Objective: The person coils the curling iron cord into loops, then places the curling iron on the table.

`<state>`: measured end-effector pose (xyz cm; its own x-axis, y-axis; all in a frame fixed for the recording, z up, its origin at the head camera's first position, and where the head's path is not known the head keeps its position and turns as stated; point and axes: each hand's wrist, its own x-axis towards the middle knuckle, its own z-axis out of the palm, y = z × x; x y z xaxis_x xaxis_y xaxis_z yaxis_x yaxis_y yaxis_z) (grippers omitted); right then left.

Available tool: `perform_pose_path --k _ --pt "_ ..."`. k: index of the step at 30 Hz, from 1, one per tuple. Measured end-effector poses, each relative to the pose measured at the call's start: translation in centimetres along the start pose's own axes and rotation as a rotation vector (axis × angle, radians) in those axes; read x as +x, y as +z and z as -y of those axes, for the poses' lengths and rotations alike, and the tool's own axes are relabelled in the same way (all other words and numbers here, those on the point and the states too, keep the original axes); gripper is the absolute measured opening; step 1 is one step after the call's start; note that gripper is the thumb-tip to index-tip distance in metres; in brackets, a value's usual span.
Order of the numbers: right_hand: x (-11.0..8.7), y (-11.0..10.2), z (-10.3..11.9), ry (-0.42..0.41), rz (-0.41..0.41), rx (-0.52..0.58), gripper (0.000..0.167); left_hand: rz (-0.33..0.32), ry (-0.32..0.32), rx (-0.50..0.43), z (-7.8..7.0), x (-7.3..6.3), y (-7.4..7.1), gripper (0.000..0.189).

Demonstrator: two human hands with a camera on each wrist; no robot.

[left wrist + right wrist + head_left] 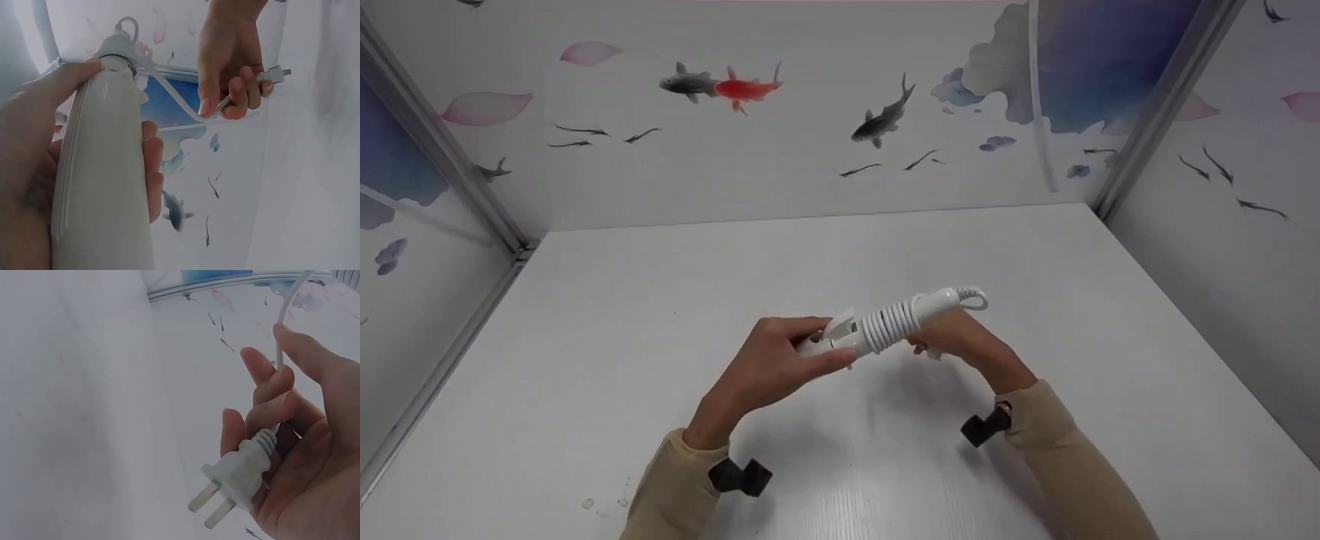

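In the head view my left hand (772, 360) grips a white curling iron (936, 302) near its lever, with the thumb along one side. Neat turns of white cord (889, 326) wrap round its handle, and a small loop bends back from the handle's end. Behind the handle, partly hidden by it, is my right hand (966, 337). In the right wrist view its curled fingers hold the loose cord (280, 354) and the white plug (242, 469), whose two flat prongs point away from the palm. The cord runs from the iron to this hand in the left wrist view.
A white tabletop (585, 360) lies under both hands. Printed panels (810, 150) with fish and petals stand at the back and sides, joined by metal rails (1170, 105). Black wrist mounts (742, 477) stick out from both tan sleeves (679, 487).
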<state>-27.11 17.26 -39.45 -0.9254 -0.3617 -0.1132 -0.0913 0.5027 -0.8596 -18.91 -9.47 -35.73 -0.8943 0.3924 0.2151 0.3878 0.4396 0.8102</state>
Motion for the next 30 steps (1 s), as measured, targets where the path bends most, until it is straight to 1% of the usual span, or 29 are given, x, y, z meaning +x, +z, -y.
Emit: perform_pose_path --k 2,4,6,9,12,15,19,23,27,30 --pt "-0.4 -0.2 0.6 0.010 -0.017 0.019 0.014 0.048 0.016 0.012 0.1 0.0 0.0 0.038" --pt "-0.9 -0.4 1.3 -0.011 -0.032 0.047 0.016 0.100 0.033 0.020 0.2 0.0 0.0 0.037" --pt "-1.5 -0.6 2.0 -0.042 -0.045 0.042 0.021 0.145 0.051 0.021 0.3 0.0 0.1 0.035" --pt "-2.1 -1.0 2.7 -0.072 -0.072 -0.006 0.019 0.182 0.066 0.045 0.3 0.0 0.2 0.035" --pt "-2.3 -1.3 2.7 -0.092 -0.091 -0.038 0.017 0.195 0.060 0.084 0.4 0.0 0.3 0.039" --pt "-2.3 -1.5 2.5 -0.108 -0.082 -0.053 0.018 0.210 0.055 0.127 0.4 0.0 0.6 0.039" --pt "-2.4 -1.4 2.5 -0.149 -0.049 -0.069 0.016 0.234 0.038 0.191 0.5 0.0 0.9 0.037" --pt "-2.8 -1.3 3.0 -0.188 -0.012 -0.093 0.010 0.247 -0.005 0.260 0.5 0.0 1.2 0.042" --pt "-3.6 -1.3 3.9 -0.220 0.024 -0.128 0.007 0.240 -0.024 0.314 0.5 0.0 1.4 0.046" --pt "-4.2 -1.0 4.7 -0.260 0.049 -0.161 0.009 0.231 -0.026 0.337 0.6 0.0 1.4 0.046"
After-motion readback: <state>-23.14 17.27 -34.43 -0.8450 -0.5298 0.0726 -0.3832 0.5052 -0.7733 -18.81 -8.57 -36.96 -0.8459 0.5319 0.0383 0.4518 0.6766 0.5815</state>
